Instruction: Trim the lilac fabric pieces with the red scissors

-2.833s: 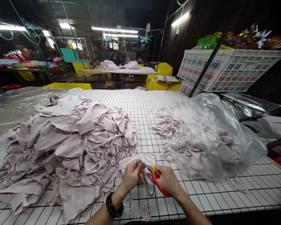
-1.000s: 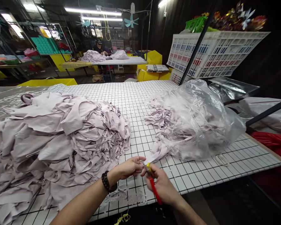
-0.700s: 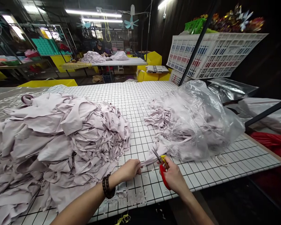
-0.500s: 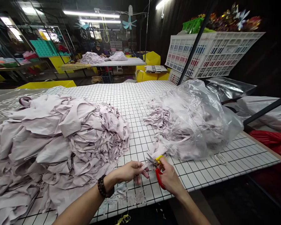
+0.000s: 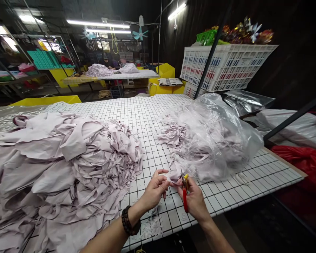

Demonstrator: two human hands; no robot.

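Observation:
My left hand (image 5: 156,188), with a dark beaded bracelet at the wrist, pinches the edge of a pale pink fabric piece (image 5: 176,170). That piece trails from the heap under the clear plastic bag (image 5: 208,133). Scissors (image 5: 184,196) with red and yellow handles sit in my right hand (image 5: 194,201), their blades pointing up and away. The right fingertips also touch the fabric edge close to the left ones. Small cut scraps (image 5: 151,226) lie on the grid-lined table (image 5: 150,154) below my hands.
A large heap of pale pink fabric (image 5: 68,168) covers the left side. White plastic crates (image 5: 229,65) stand at the back right, behind a dark slanted pole (image 5: 209,59). Red plastic (image 5: 300,165) lies beyond the right table edge. A person (image 5: 105,59) sits at a far table.
My left hand has moved right and up along the fabric, close to my right hand. The scissors have turned from pointing left to pointing upward. The view has shifted slightly.

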